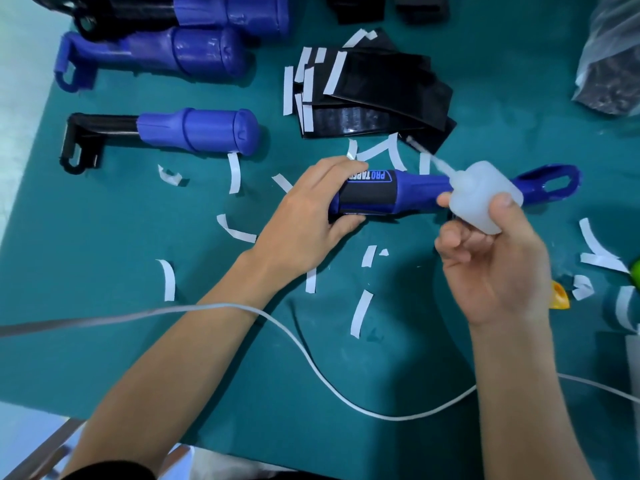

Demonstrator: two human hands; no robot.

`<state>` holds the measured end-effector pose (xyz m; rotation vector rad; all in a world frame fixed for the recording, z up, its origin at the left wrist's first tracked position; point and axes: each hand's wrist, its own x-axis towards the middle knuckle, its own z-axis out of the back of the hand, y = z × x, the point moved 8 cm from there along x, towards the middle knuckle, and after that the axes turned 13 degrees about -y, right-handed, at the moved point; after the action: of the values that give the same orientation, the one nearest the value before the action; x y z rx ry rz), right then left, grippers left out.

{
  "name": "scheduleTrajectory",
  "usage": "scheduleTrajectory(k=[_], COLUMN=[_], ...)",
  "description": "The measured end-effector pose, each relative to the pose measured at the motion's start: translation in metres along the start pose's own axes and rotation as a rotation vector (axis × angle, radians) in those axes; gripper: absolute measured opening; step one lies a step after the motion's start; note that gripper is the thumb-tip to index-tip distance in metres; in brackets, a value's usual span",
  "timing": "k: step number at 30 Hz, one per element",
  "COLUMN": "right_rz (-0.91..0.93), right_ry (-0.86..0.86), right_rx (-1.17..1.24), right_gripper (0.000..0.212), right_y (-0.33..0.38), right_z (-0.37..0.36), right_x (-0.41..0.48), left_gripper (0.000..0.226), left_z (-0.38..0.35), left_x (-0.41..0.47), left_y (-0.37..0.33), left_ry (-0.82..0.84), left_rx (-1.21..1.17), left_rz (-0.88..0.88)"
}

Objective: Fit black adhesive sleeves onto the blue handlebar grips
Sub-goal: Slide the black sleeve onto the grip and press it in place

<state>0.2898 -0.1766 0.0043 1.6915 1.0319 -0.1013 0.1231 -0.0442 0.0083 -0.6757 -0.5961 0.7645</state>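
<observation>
A blue handlebar grip (pixel 422 192) lies across the middle of the green table, its looped end pointing right. A black sleeve (pixel 367 197) printed PRO TAPER is wrapped around its thick end. My left hand (pixel 313 216) grips that thick end, fingers curled over the sleeve's left edge. My right hand (pixel 495 268) holds a translucent white squeeze bottle (pixel 483 197) in front of the grip's neck, its thin nozzle pointing up and left. A pile of loose black sleeves (pixel 377 95) with white backing strips lies behind the grip.
Three more blue grips lie at the back left, one (pixel 197 131) on a black bracket. Peeled white backing strips (pixel 235 173) litter the table. A white cable (pixel 311 362) crosses the front. A clear bag (pixel 613 60) of dark parts sits at the back right.
</observation>
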Motion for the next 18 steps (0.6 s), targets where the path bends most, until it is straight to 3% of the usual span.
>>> scheduleTrajectory(k=[5,10,15,18], right_rz=[0.168,0.268,0.155,0.137], right_ry=[-0.013,-0.015,-0.059,-0.126], right_rx=[-0.043,0.025,0.136,0.103], right_gripper=[0.019,0.026,0.011,0.029], right_y=[0.005,0.010,0.000,-0.003], right_z=[-0.004,-0.006,-0.007,-0.003], right_x=[-0.002,-0.001,-0.004,-0.005], left_gripper=[0.058,0.057,0.057,0.057], left_z=[0.002,0.002,0.003,0.004], left_x=[0.001,0.003,0.003,0.002], left_y=[-0.001,-0.001,-0.003,-0.003], left_ry=[0.009,0.006,-0.007,-0.011], left_rx=[0.011,0.027,0.027,0.022], left_rz=[0.004,0.016,0.019,0.015])
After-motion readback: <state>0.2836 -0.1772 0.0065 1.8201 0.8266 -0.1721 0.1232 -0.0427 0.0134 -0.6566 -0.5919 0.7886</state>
